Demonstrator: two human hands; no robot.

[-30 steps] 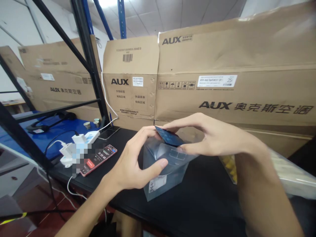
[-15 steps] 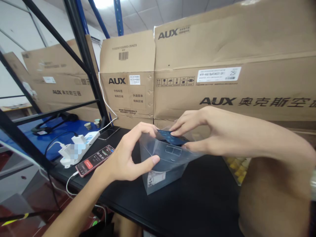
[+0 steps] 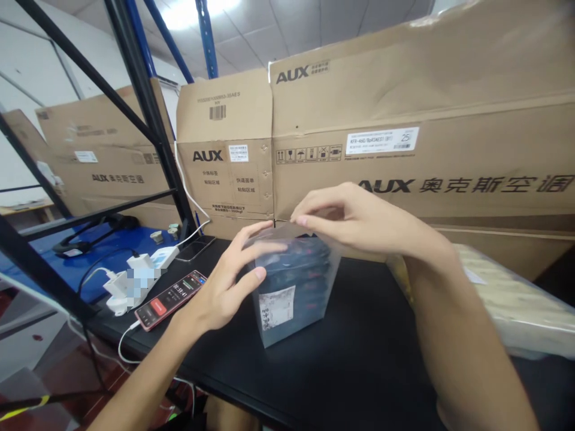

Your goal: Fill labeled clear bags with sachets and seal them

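A translucent plastic box (image 3: 309,320) stands upright on the black tabletop, with dark blue packets (image 3: 294,278) showing through its walls. Its front carries a white label (image 3: 277,305) with black characters. At the top left corner is my left hand (image 3: 229,281), its fingers apart and stretched along the upper edge; some fingertips seem to touch the plastic. Over the top of the box, my right hand (image 3: 341,215) has thumb and fingers pinched together on the clear top flap (image 3: 291,230). The right palm and some of its fingers are hidden from view.
A pink-edged phone (image 3: 168,302) on a charging cable and a white power strip (image 3: 157,266) lie at left. A dark phone (image 3: 195,248) lies behind them. Large cardboard boxes (image 3: 314,108) wall off the back. A plastic-wrapped pale pack (image 3: 507,299) sits at right.
My right hand has come up out of the box's mouth, letting go of the dark blue packet, and now pinches the top flap. My left hand has loosened from the rim, fingers spread.
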